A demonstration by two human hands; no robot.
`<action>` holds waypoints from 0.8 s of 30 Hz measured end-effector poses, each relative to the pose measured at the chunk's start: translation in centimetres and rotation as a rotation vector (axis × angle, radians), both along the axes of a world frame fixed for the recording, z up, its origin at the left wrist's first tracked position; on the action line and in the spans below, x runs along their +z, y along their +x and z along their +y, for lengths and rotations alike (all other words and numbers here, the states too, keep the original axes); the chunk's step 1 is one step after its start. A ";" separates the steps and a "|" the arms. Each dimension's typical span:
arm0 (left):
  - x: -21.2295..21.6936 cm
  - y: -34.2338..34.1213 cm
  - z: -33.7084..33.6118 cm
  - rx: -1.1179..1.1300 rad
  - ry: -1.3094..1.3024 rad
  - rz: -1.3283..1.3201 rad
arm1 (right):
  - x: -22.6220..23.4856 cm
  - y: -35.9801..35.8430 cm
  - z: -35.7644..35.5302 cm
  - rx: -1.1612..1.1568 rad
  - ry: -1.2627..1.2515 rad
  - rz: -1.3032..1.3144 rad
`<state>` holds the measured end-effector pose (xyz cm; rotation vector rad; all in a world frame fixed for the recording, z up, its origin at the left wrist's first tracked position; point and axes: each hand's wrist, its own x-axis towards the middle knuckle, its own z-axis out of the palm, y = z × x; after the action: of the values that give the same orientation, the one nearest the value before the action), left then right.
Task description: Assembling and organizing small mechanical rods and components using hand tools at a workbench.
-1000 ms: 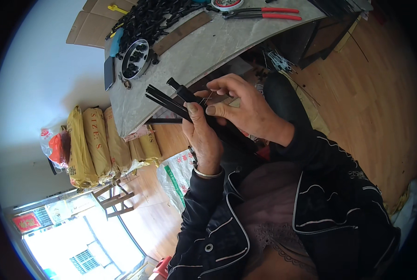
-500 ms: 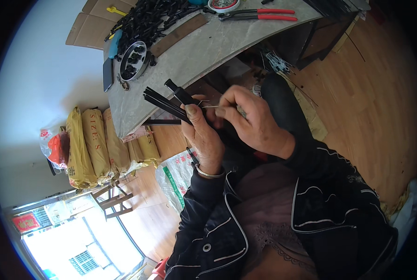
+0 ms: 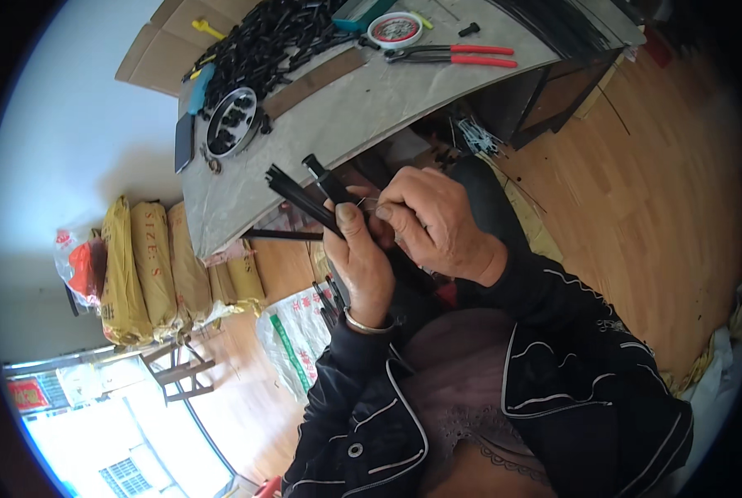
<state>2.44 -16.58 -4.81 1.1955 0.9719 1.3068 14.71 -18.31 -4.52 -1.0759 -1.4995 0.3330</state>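
My left hand (image 3: pixel 360 264) is closed around a bundle of thin black rods (image 3: pixel 303 197), which looks like a folded umbrella frame. A thicker black tube (image 3: pixel 325 176) with a shiny end sticks out beside the rods, held in the same grip. Close by, my right hand (image 3: pixel 441 222) pinches a thin pale wire (image 3: pixel 369 199) between thumb and forefinger. The wire runs to the black piece by my left fingers; where it fastens is too small to tell. My left fingertips are partly hidden behind the bundle.
Beyond my hands is a grey table (image 3: pixel 304 124) bearing a heap of black parts (image 3: pixel 263 50), a round tin (image 3: pixel 246 137), red-handled pincers (image 3: pixel 479 60) and a white dish (image 3: pixel 396 30). Yellow sacks (image 3: pixel 126 274) stand left, near a wooden stool (image 3: pixel 180 369).
The whole view has shifted slightly. My right hand has come a little closer to the left, with less wire showing between them. My left hand keeps its hold on the rods.
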 end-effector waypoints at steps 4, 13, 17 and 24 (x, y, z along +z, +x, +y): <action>0.1 0.2 0.3 -0.046 -0.051 -0.128 | -0.7 0.4 1.8 0.166 -0.206 0.232; -0.2 -0.5 0.4 -0.050 -0.099 -0.106 | -1.5 0.5 0.3 0.462 -0.521 0.507; -1.1 -1.4 1.1 -0.175 -0.086 -0.176 | -2.3 6.9 4.7 -0.211 -0.099 -0.203; -1.1 -2.1 0.8 -0.275 -0.106 -0.184 | -2.7 17.9 11.0 -0.586 -0.106 -0.883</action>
<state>0.30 -15.81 -5.86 1.0654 0.7076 1.1097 32.66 -7.29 -7.25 -1.8163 -1.8146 -0.5539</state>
